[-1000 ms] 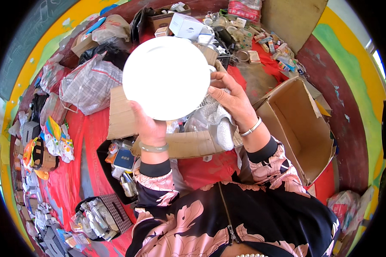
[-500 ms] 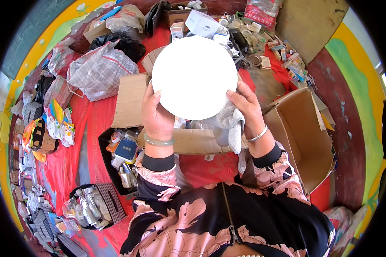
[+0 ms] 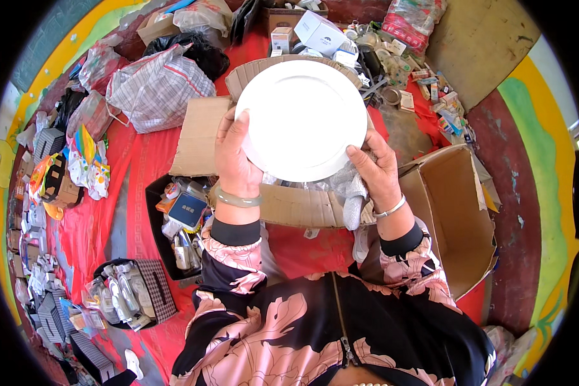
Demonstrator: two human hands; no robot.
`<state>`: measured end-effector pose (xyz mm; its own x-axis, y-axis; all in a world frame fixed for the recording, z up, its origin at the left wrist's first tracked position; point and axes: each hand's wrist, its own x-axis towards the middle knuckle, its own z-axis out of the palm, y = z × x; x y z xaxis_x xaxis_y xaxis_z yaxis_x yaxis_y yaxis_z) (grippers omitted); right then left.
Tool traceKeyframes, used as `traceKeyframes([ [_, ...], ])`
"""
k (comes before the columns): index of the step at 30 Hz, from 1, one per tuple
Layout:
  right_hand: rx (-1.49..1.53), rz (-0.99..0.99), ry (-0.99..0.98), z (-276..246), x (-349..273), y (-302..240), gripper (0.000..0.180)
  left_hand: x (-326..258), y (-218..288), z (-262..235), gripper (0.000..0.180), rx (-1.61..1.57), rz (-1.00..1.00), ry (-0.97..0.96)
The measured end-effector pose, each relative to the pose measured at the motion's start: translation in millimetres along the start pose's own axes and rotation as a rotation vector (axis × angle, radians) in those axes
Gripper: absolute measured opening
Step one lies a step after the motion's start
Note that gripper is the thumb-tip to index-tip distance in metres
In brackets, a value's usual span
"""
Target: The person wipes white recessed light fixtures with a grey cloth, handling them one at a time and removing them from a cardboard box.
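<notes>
A round white plate (image 3: 305, 122) with a raised ring near its rim is held up in front of me, tilted toward me. My left hand (image 3: 237, 151) grips its left edge, thumb on the face and fingers behind. On the right edge, my right hand (image 3: 381, 168) closes in the same way. A grey cloth (image 3: 352, 199) hangs beside and below the right hand; whether those fingers also hold it is hidden. Behind the plate stands an open cardboard box (image 3: 302, 207), its contents mostly covered by the plate.
An open cardboard box (image 3: 453, 219) stands at the right. At the left are a black bin (image 3: 157, 225) of packaged goods and a checked basket (image 3: 157, 299) of bottles. A plaid bag (image 3: 161, 90) and a heap of small boxes and tape rolls (image 3: 392, 64) lie farther off.
The plate has shifted slightly right and down and tilted, so its raised ring now shows. Both hands still grip its edges.
</notes>
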<state>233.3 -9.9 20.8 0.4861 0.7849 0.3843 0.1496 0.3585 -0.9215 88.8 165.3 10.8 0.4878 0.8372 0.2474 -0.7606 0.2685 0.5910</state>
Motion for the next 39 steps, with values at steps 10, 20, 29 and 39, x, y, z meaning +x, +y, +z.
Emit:
traceKeyframes([
  [10, 0.582, 0.275, 0.213, 4.9, 4.8, -11.0, 0.014, -10.5, 0.1, 14.6, 0.078, -0.029, -0.168, -0.27],
  [20, 0.283, 0.05, 0.165, 9.1, -1.6, -1.1, 0.016, -14.7, -1.8, 14.5, 0.071, 0.016, -0.206, -0.154],
  [29, 0.517, 0.135, 0.229, 13.6, 0.4, -4.0, 0.017, -16.0, -5.4, 7.4, 0.081, 0.002, -0.188, -0.288],
  [39, 0.499, 0.094, 0.218, 11.0, 0.3, 3.8, 0.019, -18.9, -8.5, 14.2, 0.083, 0.07, -0.267, -0.327],
])
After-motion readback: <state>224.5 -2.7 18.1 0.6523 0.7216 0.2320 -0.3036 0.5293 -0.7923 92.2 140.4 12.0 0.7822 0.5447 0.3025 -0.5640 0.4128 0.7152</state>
